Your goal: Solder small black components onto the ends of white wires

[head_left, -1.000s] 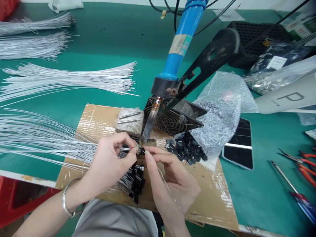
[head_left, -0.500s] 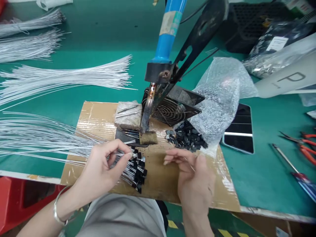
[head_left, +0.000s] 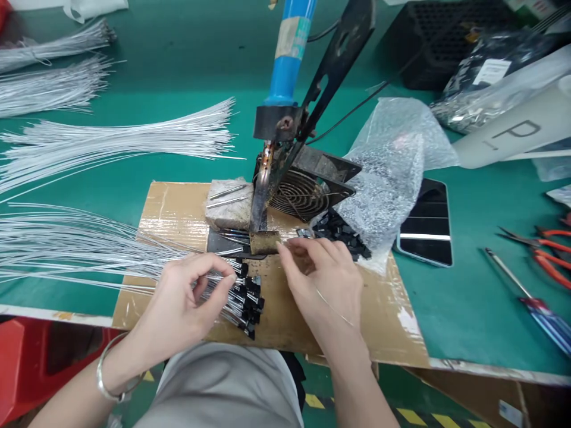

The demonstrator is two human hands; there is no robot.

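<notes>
My left hand [head_left: 190, 303] is closed in a pinch on a thin white wire, beside a bundle of wires [head_left: 111, 244] that runs in from the left. Below its fingertips lie several wire ends with black plastic pieces [head_left: 250, 300] on them. My right hand [head_left: 328, 285] reaches in beside a small brown block [head_left: 264, 242], with thumb and fingertips nearly together; what they hold, if anything, is too small to make out. Close behind that hand is a pile of loose black pieces [head_left: 341, 229]. A blue-handled soldering iron [head_left: 288, 65] points down over the brown block.
Cardboard [head_left: 383, 321] lies under the work. A metal-framed fan [head_left: 301, 193] stands behind the iron's tip, next to a whitish block [head_left: 229, 208] bearing metal rods. Rightward are bubble wrap [head_left: 388, 166], a phone [head_left: 426, 223], a screwdriver [head_left: 526, 300] and orange-handled pliers [head_left: 548, 255].
My right hand has moved left and forward, from in front of the black pile to the brown block, and its fingers have turned leftward. My left hand keeps its pinch almost in place.
</notes>
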